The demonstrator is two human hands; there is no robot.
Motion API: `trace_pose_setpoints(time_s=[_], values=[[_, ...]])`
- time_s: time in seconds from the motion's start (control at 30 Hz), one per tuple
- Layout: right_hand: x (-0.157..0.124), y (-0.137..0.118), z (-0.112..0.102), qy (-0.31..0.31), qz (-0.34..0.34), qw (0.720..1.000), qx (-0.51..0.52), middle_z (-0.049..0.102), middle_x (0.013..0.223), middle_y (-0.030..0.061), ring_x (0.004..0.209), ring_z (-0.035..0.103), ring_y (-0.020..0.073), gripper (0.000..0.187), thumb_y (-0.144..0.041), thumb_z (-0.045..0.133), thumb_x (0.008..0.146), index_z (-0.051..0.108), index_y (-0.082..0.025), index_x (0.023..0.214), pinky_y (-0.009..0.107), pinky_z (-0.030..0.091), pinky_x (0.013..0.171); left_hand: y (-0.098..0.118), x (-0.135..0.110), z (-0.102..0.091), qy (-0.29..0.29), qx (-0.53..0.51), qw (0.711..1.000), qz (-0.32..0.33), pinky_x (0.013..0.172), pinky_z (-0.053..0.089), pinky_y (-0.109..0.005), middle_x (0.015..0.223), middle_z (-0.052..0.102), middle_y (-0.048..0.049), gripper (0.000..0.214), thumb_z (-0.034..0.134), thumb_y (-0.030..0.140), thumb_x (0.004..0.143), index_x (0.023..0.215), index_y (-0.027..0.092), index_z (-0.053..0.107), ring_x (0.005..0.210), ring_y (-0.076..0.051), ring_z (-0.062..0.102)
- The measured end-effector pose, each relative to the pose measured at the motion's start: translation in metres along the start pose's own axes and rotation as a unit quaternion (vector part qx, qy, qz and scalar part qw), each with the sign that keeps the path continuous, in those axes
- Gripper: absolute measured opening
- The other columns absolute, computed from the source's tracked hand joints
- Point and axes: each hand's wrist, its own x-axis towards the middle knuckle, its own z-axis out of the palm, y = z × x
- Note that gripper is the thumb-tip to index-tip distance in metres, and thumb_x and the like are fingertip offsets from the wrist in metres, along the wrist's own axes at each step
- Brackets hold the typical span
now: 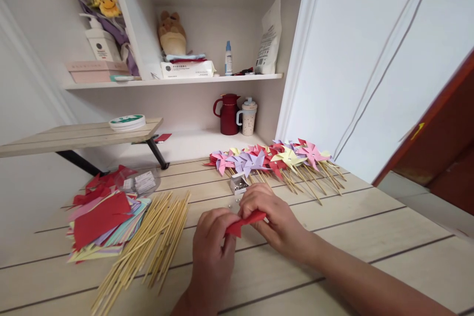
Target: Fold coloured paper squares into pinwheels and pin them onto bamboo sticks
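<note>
Between my two hands, a small piece of red paper (244, 224) is held just above the table, bent or folded. My left hand (215, 242) pinches its left end with thumb and fingers. At the other end, my right hand (264, 212) grips the paper, its fingers curled over the top edge. Just beyond the hands stands a small open box (239, 184) holding tiny metal pieces. A few small shiny bits lie on the wood beside it, partly hidden by my fingers.
Bamboo sticks (148, 242) lie left of my hands, beside stacked coloured paper (101, 219). Finished paper pinwheels (289, 158) on sticks lie at the back right. A clear container (142, 181) sits behind the paper, near a raised wooden shelf (85, 134). A red jug (228, 116) and a tumbler (249, 116) stand behind.
</note>
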Motion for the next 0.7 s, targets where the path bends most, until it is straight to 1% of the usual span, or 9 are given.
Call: trace_pose_setpoints(time_s=[0.1, 0.17, 0.2, 0.27, 0.33, 0.4, 0.5, 0.6, 0.7], values=[[-0.001, 0.001, 0.004, 0.017, 0.042, 0.999, 0.024, 0.067, 0.085, 0.0046, 0.085, 0.061, 0.0212, 0.009, -0.021, 0.056, 0.094, 0.062, -0.024, 0.087, 0.037, 0.050, 0.079, 0.002, 0.000, 0.005, 0.012, -0.069, 0.992, -0.101, 0.067, 0.055, -0.026, 0.083, 0.071, -0.0031, 0.011, 0.063, 0.014, 0.084, 0.085, 0.022, 0.071, 0.077, -0.017, 0.067], [-0.001, 0.003, 0.008, 0.036, 0.122, 0.989, 0.076, 0.068, 0.084, 0.0035, 0.083, 0.063, 0.0196, 0.006, -0.023, 0.062, 0.092, 0.065, -0.022, 0.086, 0.035, 0.051, 0.076, 0.001, 0.000, 0.010, 0.015, -0.139, 0.968, -0.209, 0.065, 0.054, -0.026, 0.079, 0.072, -0.0036, 0.007, 0.066, 0.023, 0.085, 0.082, 0.020, 0.071, 0.074, -0.017, 0.068], [-0.002, 0.005, 0.011, 0.046, 0.162, 0.980, 0.107, 0.069, 0.086, 0.0030, 0.083, 0.064, 0.0190, 0.003, -0.025, 0.066, 0.089, 0.066, -0.022, 0.088, 0.034, 0.051, 0.076, 0.000, -0.001, 0.012, 0.014, -0.171, 0.949, -0.263, 0.066, 0.055, -0.026, 0.079, 0.072, -0.0041, 0.010, 0.068, 0.028, 0.084, 0.083, 0.019, 0.072, 0.074, -0.018, 0.068], [-0.003, 0.008, 0.014, 0.058, 0.223, 0.959, 0.164, 0.070, 0.089, 0.0022, 0.089, 0.065, 0.0192, 0.017, -0.027, 0.073, 0.084, 0.067, -0.022, 0.099, 0.035, 0.052, 0.082, -0.002, -0.002, 0.014, 0.015, -0.222, 0.910, -0.349, 0.070, 0.055, -0.028, 0.081, 0.075, -0.0055, 0.020, 0.071, 0.036, 0.082, 0.089, 0.018, 0.074, 0.075, -0.019, 0.069], [-0.003, 0.012, 0.017, 0.067, 0.254, 0.939, 0.222, 0.070, 0.089, 0.0015, 0.094, 0.066, 0.0196, 0.032, -0.029, 0.077, 0.080, 0.063, -0.023, 0.109, 0.037, 0.051, 0.089, -0.005, -0.002, 0.015, 0.024, -0.252, 0.880, -0.401, 0.073, 0.055, -0.029, 0.086, 0.077, -0.0070, 0.029, 0.073, 0.041, 0.080, 0.097, 0.017, 0.075, 0.078, -0.020, 0.071], [-0.003, 0.015, 0.018, 0.071, 0.278, 0.914, 0.285, 0.070, 0.086, 0.0004, 0.088, 0.067, 0.0187, 0.038, -0.031, 0.080, 0.078, 0.060, -0.023, 0.109, 0.038, 0.053, 0.087, -0.006, -0.001, 0.015, 0.040, -0.271, 0.861, -0.428, 0.075, 0.055, -0.030, 0.090, 0.078, -0.0078, 0.034, 0.075, 0.042, 0.078, 0.099, 0.016, 0.075, 0.083, -0.022, 0.072], [-0.002, 0.017, 0.019, 0.080, 0.311, 0.879, 0.352, 0.069, 0.085, 0.0000, 0.077, 0.067, 0.0158, 0.036, -0.034, 0.081, 0.076, 0.060, -0.022, 0.104, 0.034, 0.055, 0.076, -0.005, 0.002, 0.014, 0.060, -0.284, 0.845, -0.449, 0.078, 0.055, -0.031, 0.090, 0.078, -0.0077, 0.036, 0.078, 0.042, 0.074, 0.098, 0.015, 0.076, 0.087, -0.023, 0.072], [-0.001, 0.015, 0.019, 0.082, 0.319, 0.873, 0.360, 0.070, 0.090, 0.0027, 0.082, 0.067, 0.0167, 0.033, -0.035, 0.082, 0.075, 0.063, -0.020, 0.098, 0.034, 0.056, 0.077, -0.002, 0.004, 0.014, 0.072, -0.296, 0.834, -0.460, 0.079, 0.056, -0.031, 0.091, 0.078, -0.0073, 0.036, 0.079, 0.041, 0.073, 0.098, 0.016, 0.076, 0.087, -0.022, 0.072], [0.001, 0.013, 0.020, 0.099, 0.316, 0.875, 0.354, 0.068, 0.106, 0.0064, 0.097, 0.066, 0.0199, 0.039, -0.035, 0.084, 0.072, 0.063, -0.022, 0.102, 0.038, 0.056, 0.085, -0.001, 0.004, 0.014, 0.072, -0.316, 0.828, -0.457, 0.081, 0.056, -0.031, 0.095, 0.078, -0.0074, 0.036, 0.078, 0.040, 0.074, 0.101, 0.016, 0.075, 0.089, -0.022, 0.072]])
